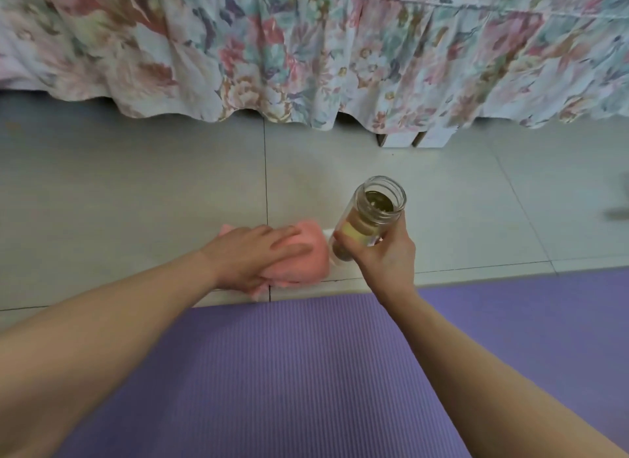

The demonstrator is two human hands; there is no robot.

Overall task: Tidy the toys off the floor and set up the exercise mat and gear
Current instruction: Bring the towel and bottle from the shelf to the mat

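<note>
A purple ribbed exercise mat (289,372) lies flat across the lower half of the view. Just beyond its far edge, a folded pink towel (315,256) rests on the tiled floor. My left hand (258,256) lies flat on top of the towel, fingers together and pressing down. Right beside the towel, my right hand (384,256) grips a clear, lidless bottle (371,215) holding yellowish liquid. The bottle is tilted, its mouth pointing up and away. Whether its base touches the floor is hidden by my fingers.
A bed with a floral skirt (306,55) runs along the far side, its hem hanging to the pale tiled floor (136,185). White box-like supports (415,139) show under the skirt at right. A dark blurred shape (617,214) sits at the right edge.
</note>
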